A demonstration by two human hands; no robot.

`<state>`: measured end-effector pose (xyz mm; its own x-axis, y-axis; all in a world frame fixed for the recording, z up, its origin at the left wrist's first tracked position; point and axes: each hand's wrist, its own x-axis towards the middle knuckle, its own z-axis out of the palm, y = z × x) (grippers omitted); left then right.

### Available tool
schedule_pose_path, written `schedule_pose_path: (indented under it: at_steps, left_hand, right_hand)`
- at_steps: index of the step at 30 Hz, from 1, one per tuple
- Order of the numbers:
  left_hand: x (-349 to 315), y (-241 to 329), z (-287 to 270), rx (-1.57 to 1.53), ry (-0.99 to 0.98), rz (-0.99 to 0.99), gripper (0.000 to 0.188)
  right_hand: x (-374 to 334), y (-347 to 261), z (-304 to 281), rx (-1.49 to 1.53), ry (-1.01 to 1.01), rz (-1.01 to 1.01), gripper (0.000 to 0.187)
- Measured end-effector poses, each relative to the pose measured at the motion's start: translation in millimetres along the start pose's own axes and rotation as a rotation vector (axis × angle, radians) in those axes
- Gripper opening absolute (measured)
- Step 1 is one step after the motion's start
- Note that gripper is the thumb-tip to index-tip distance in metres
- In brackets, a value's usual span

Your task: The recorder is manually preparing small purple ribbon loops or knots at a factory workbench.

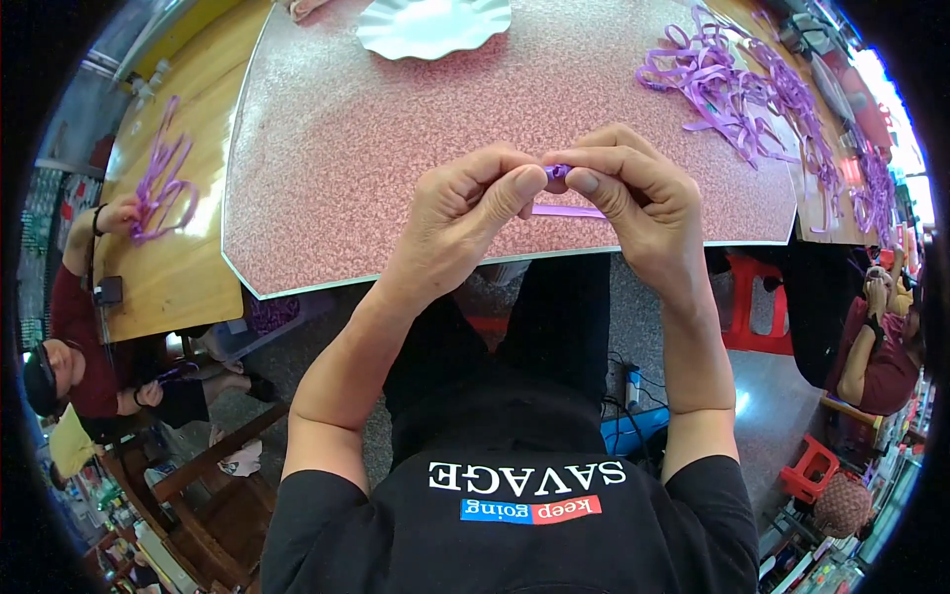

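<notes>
Between my two hands, above the table's near edge, a purple ribbon is pinched where it is bunched into a small fold or knot. My left hand grips it from the left with thumb and forefinger. From the right my right hand holds the same spot, the thumbs nearly meeting. Another stretch of purple ribbon runs straight just below, between my hands; its ends pass behind my fingers. The fingers hide part of the folded spot.
A white scalloped dish stands at the far side of the pink speckled table. Tangled purple ribbons lie at the far right. Co-workers sit at left and right; the left one holds purple ribbon. A red stool stands by the table.
</notes>
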<state>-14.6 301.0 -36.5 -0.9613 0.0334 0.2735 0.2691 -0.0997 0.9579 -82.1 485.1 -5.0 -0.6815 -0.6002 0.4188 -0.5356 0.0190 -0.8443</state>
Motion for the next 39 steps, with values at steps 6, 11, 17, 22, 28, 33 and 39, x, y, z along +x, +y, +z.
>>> schedule_pose_path:
  at_steps: [6, 11, 17, 22, 28, 33, 39]
  left_hand:
    - [2, 6, -5, 0.116, -0.056, 0.022, 0.025]
    - [1, 8, -6, 0.169, -0.068, 0.021, 0.024]
    - [3, 12, -5, 0.192, -0.099, 0.041, 0.024]
    - [3, 12, -3, 0.133, -0.1, 0.055, 0.024]
    - [-1, 11, 3, 0.013, -0.062, 0.015, 0.024]
    - [-2, 7, 6, 0.042, 0.011, -0.026, 0.023]
    - [-3, 4, 7, 0.077, 0.056, -0.026, 0.018]
  right_hand:
    - [0, -9, -2, -0.148, -0.016, -0.071, 0.016]
    - [-2, -10, 0, -0.038, -0.024, 0.038, 0.018]
    - [-6, -9, -3, 0.247, -0.009, 0.293, 0.018]
    - [-7, -15, 0, 0.409, 0.076, 0.352, 0.013]
    - [-11, -5, 7, 0.383, 0.103, 0.217, 0.013]
    - [-11, -3, 9, 0.158, 0.17, 0.06, 0.011]
    - [-10, -7, 10, -0.067, 0.202, -0.05, 0.011]
